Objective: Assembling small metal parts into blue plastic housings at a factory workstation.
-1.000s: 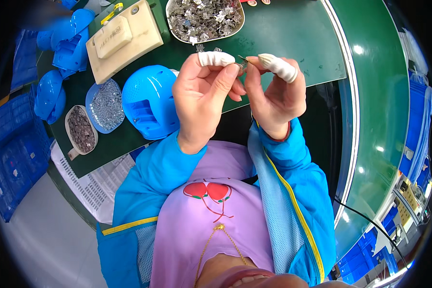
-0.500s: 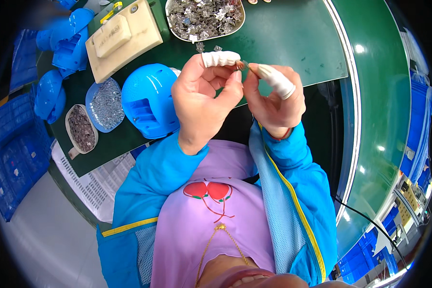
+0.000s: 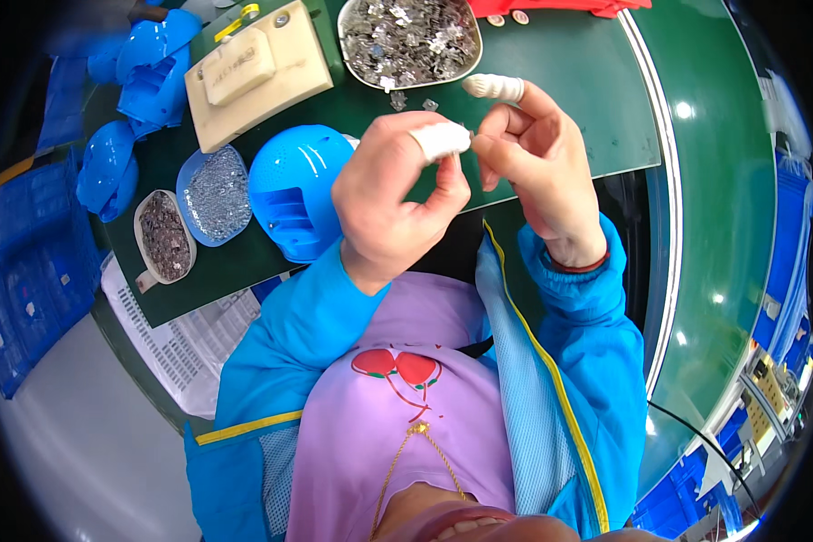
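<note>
My left hand (image 3: 393, 194) is closed in a pinch, a white finger cot on its index finger. Something tiny shows at its fingertips, too small and covered to name. Against that pinch rests the thumb side of my right hand (image 3: 542, 167). The right index finger, also in a white cot, is raised away from its thumb, and the other fingers curl loosely. Just beyond the hands stands a white-rimmed tray (image 3: 481, 56) heaped with small clear and metallic pieces. Two such loose pieces (image 3: 398, 100) lie in front of it. Left of my left hand sits a blue domed plastic housing (image 3: 312, 163).
On the green table (image 3: 596, 117) at left are a blue tray of tiny clear pieces (image 3: 215, 194), a white tray of dark pieces (image 3: 164, 235) and a cream block fixture (image 3: 294, 63). More blue housings (image 3: 149, 77) stand behind. A red object (image 3: 551, 7) lies at the far edge.
The right index finger has lifted off the small piece that both hands were pinching. The view has shifted slightly, bringing the red object into sight at the far edge.
</note>
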Demonstrator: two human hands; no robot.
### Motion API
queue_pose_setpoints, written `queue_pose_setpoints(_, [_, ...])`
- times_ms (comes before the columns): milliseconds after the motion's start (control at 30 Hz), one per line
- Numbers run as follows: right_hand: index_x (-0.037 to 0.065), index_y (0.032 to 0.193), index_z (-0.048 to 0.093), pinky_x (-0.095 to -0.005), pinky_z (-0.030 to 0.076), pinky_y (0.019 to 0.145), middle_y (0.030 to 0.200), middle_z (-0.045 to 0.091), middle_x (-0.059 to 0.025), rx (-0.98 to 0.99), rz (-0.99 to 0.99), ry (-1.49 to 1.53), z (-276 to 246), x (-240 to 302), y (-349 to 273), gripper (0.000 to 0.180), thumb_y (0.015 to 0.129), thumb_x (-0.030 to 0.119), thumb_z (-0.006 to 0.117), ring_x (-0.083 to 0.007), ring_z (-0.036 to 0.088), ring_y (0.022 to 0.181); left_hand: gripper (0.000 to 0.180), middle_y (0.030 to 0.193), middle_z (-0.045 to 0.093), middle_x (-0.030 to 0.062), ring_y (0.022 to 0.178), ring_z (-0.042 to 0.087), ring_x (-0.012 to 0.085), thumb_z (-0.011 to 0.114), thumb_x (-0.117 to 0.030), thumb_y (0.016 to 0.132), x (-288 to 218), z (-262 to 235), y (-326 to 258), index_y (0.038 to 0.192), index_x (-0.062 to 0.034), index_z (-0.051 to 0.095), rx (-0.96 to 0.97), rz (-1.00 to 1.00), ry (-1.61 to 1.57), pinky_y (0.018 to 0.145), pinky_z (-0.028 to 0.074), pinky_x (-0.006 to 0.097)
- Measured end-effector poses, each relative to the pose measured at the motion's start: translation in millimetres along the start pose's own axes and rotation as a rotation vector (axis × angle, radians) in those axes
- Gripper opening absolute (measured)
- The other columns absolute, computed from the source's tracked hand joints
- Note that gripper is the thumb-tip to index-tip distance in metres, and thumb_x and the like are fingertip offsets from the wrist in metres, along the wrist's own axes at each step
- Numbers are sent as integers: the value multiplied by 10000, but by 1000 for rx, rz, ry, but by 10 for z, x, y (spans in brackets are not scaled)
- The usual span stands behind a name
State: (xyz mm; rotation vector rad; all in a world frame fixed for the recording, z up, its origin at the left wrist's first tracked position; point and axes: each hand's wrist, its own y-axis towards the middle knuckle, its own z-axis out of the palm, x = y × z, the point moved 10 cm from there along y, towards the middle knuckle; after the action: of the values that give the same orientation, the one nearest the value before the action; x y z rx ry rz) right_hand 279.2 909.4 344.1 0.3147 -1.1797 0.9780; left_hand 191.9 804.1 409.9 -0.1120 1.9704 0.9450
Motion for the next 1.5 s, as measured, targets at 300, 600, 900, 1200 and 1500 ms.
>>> queue_pose_setpoints(300, [-36, 1189, 626, -279, 542, 815, 1001, 685, -71, 27, -205, -125, 197, 152, -27, 269, 942, 67, 653, -145, 659, 907, 202, 958, 665, 95, 838, 676, 160, 675, 83, 808, 277, -191, -17, 990, 1, 646, -103, -328, -235, 719, 552, 270])
queue_pose_setpoints(600, [-32, 1054, 655, -286, 574, 732, 971, 711, -125, 61, 16, 150, -42, -180, -56, 173, 888, -62, 620, -196, 697, 825, 245, 1027, 604, 123, 835, 626, 272, 713, -17, 763, -298, -49, -107, 987, -11, 614, 45, 286, 169, 672, 545, 367])
queue_pose_setpoints(900, [-33, 1065, 669, -273, 600, 698, 932, 719, -115, 408, 244, -98, 338, -117, 93, 265, 811, -108, 661, -172, 705, 786, 201, 1032, 602, 138, 801, 626, 258, 673, -42, 800, -569, -324, -69, 983, 11, 609, 71, 475, 231, 657, 549, 361])
queue_pose_setpoints(1200, [-26, 947, 692, -284, 574, 704, 881, 702, -83, 137, -269, -422, 532, 391, -47, 173, 790, -97, 700, -146, 682, 791, 283, 940, 612, 120, 753, 632, 239, 762, -8, 696, -510, -433, -22, 934, -17, 608, -26, 290, 284, 620, 526, 338])
queue_pose_setpoints(1500, [-35, 781, 633, -372, 613, 676, 1006, 646, -230, 453, -1671, -1411, 1255, 831, -880, 126, 728, 37, 722, -342, 695, 812, 70, 867, 655, 40, 641, 570, 88, 617, -38, 891, 431, -118, -183, 961, -44, 624, 64, -840, -1137, 547, 482, 217])
